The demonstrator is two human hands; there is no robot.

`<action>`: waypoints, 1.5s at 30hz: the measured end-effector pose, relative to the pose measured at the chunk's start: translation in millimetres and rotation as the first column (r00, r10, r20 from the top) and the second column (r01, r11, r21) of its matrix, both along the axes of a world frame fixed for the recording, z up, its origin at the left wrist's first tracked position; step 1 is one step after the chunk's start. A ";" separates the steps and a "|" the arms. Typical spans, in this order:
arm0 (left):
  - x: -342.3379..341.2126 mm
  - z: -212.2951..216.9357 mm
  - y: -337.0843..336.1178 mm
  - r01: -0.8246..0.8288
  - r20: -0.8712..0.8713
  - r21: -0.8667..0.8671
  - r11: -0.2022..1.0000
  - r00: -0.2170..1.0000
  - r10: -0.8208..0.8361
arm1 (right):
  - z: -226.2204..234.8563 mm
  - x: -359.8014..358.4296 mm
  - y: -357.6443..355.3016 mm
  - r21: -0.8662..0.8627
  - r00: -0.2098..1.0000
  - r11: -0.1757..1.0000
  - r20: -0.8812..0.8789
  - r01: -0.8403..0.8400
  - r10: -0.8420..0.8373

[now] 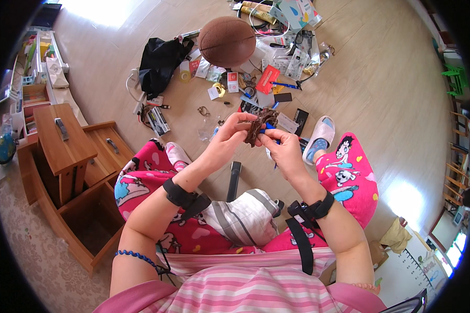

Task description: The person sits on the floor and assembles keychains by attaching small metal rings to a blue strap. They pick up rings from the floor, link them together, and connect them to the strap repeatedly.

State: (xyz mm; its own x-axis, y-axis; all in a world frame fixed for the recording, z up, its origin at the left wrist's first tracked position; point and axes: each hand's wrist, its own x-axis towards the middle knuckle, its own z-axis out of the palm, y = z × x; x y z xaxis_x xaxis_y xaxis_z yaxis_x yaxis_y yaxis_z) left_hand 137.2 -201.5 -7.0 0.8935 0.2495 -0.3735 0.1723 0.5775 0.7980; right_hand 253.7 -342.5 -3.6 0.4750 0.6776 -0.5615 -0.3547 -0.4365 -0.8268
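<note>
Out in front of me, my left hand (228, 136) and my right hand (285, 151) meet at a dark brown, crinkled bundle (255, 130). The fingers of both are closed on it, the left from its left side, the right from its lower right. Whether it is a hair tie or some other ruffled thing I cannot make out. Something blue (269, 127) shows by the right fingertips; I cannot tell whether it is held or lies behind. Just beyond the hands are floor items: a white card (286, 123) and a black flat box (300, 119).
A brown ball (227, 41), a black bag (161, 67), a red card (267, 79), a tape roll (185, 76) and several small items lie heaped on the floor ahead. At left stands a wooden drawer unit (62, 141) with drawers pulled out. A white slipper (320, 136) is on my right foot.
</note>
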 end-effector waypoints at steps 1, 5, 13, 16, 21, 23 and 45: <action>0.3 0.3 0.3 0.004 -0.013 0.032 0.999 1.000 -0.004 | 0.5 -0.2 1.0 0.005 1.000 1.000 0.016 0.012 -0.012; 1.0 2.0 -2.9 -0.006 0.024 0.310 0.951 1.000 -0.002 | 1.0 -0.3 3.0 0.086 0.999 0.995 0.026 -0.043 0.041; 0.5 10.2 -7.5 0.106 -0.087 0.585 0.804 0.994 -0.067 | 6.3 -1.9 1.4 0.068 0.898 0.997 -0.440 0.026 0.007; 2.2 12.8 -13.5 0.138 -0.133 0.658 0.740 0.989 -0.067 | 5.4 -10.8 5.9 -0.022 0.914 0.996 -0.394 0.090 -0.091; 3.9 11.9 -16.0 0.036 -0.090 0.559 0.828 0.996 0.018 | 6.9 -11.6 1.0 0.044 0.752 0.959 -0.632 0.280 -0.190; 4.6 10.2 -15.4 0.002 -0.055 0.539 0.842 0.998 0.033 | 7.9 -11.7 -0.6 0.051 0.728 0.944 -0.651 0.325 -0.216; -3.0 13.8 -13.9 0.029 0.000 0.723 0.690 0.999 -0.042 | 5.4 -9.0 -2.3 -0.019 0.757 0.944 -0.592 0.330 -0.277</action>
